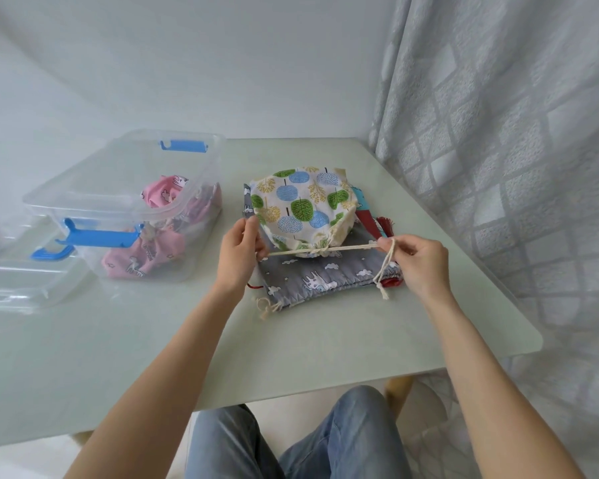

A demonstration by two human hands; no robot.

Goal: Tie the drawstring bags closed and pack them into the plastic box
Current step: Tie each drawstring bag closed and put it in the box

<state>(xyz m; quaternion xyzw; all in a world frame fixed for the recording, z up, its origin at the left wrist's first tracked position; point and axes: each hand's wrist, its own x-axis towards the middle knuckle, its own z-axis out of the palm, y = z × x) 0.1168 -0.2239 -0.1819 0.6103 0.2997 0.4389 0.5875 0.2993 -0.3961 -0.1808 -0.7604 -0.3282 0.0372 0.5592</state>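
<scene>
On table, hands pinching tree-print bag's drawstring.

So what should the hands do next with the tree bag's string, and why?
Probably cross the two cord ends into a knot. The left hand and right hand hold the cream cord taut, and the tree bag mouth is already gathered but untied.

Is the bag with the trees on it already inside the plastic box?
No, the tree bag sits on the table beside the plastic box, while both hands pull its cord.
</scene>
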